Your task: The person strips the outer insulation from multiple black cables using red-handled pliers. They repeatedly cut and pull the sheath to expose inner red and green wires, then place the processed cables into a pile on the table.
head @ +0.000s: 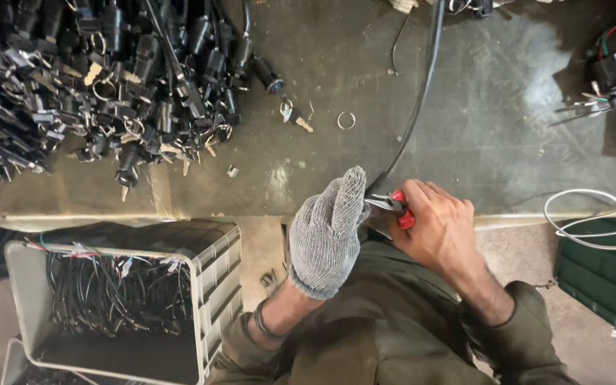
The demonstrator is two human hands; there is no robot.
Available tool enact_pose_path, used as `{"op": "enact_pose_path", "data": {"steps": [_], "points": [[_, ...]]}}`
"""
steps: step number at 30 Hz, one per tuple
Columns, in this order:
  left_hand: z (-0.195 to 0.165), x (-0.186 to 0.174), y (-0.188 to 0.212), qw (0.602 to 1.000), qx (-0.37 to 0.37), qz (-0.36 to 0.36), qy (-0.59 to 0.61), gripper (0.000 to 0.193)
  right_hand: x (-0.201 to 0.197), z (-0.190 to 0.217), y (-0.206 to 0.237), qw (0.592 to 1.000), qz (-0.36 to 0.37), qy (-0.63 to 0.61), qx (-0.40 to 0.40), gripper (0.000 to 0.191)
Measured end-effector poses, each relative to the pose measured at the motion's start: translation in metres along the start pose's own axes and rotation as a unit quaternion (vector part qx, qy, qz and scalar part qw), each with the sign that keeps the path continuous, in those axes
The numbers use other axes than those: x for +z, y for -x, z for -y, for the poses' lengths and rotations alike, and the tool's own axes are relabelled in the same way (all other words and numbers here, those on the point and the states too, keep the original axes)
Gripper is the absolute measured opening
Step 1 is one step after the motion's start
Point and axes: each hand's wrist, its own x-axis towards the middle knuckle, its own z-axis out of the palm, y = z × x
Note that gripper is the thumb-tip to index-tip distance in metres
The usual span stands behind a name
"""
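Observation:
My left hand (328,232) wears a grey knitted glove and is closed near the table's front edge, its fingertips at the end of a black cable (419,93) that runs up across the table. My right hand (440,228), bare, grips red-handled pliers (396,204) whose metal jaws point left toward the gloved fingertips. What the gloved fingers pinch is hidden by the glove.
A big heap of black key switches with keys (94,78) covers the table's left. A loose key (295,116) and a metal ring (346,120) lie mid-table. A grey crate (215,264) of black wires stands lower left. White wire loops (593,217) hang right, above a green bin (593,278).

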Motion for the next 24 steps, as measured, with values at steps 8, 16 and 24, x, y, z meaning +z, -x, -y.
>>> {"op": "enact_pose_path", "data": {"steps": [8,16,24], "points": [[0.002,-0.003,-0.003,0.998,0.044,-0.004,-0.044,0.062,0.021,-0.002,0.008,0.995,-0.035,-0.093,-0.022,0.029],[-0.002,-0.019,-0.001,0.966,-0.057,0.026,0.25,0.064,0.032,-0.008,-0.009,0.988,-0.089,-0.108,-0.069,0.024],[-0.007,-0.026,0.014,0.711,-0.202,0.166,0.652,0.066,0.049,-0.028,-0.027,0.937,-0.027,-0.283,-0.205,0.036]]}}
